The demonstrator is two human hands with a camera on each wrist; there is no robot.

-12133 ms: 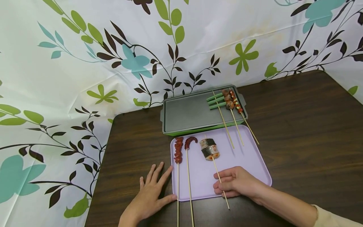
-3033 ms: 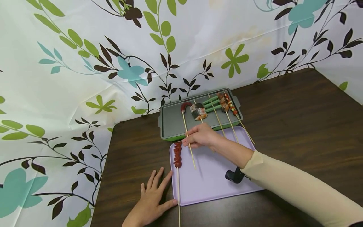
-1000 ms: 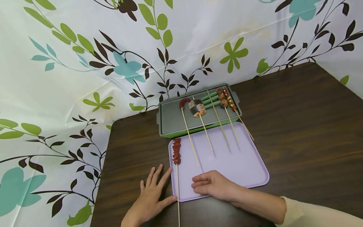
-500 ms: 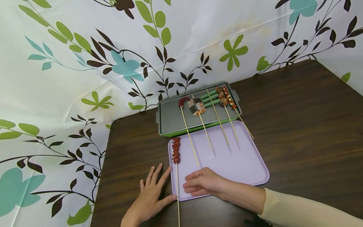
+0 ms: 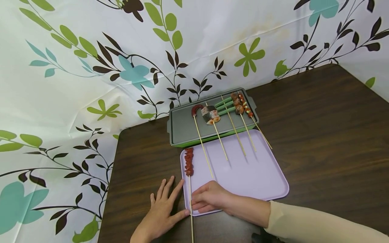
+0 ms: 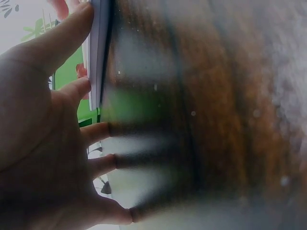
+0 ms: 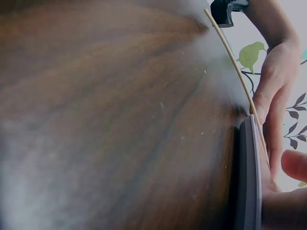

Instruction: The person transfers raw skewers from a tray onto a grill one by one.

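A skewer of red meat pieces (image 5: pixel 189 162) lies along the left side of the lilac tray (image 5: pixel 243 182), its stick jutting over the front edge. My left hand (image 5: pixel 162 211) lies spread on the table, index fingertip and thumb at the tray's edge, the thumb by the stick. My right hand (image 5: pixel 209 197) is low over the tray's front, fingertips bent beside that stick. In the right wrist view its thumb (image 7: pixel 293 164) stands apart from the stick (image 7: pixel 240 72). On the grey grill plate (image 5: pixel 183 130) lie a tentacle skewer (image 5: pixel 195 109) and a black-banded roll skewer (image 5: pixel 210 115).
Farther right on the grill lie a green-stalk skewer (image 5: pixel 225 105), a brown-chunk skewer (image 5: pixel 237 103) and a small red-and-white one (image 5: pixel 245 106). Their sticks overhang the tray. A patterned white curtain (image 5: pixel 100 81) hangs behind the dark wood table (image 5: pixel 322 141).
Earlier, my right hand put the roll and tentacle skewers from the tray onto the grill and let go. It has since come left to the red meat skewer's stick. My left hand stays put.
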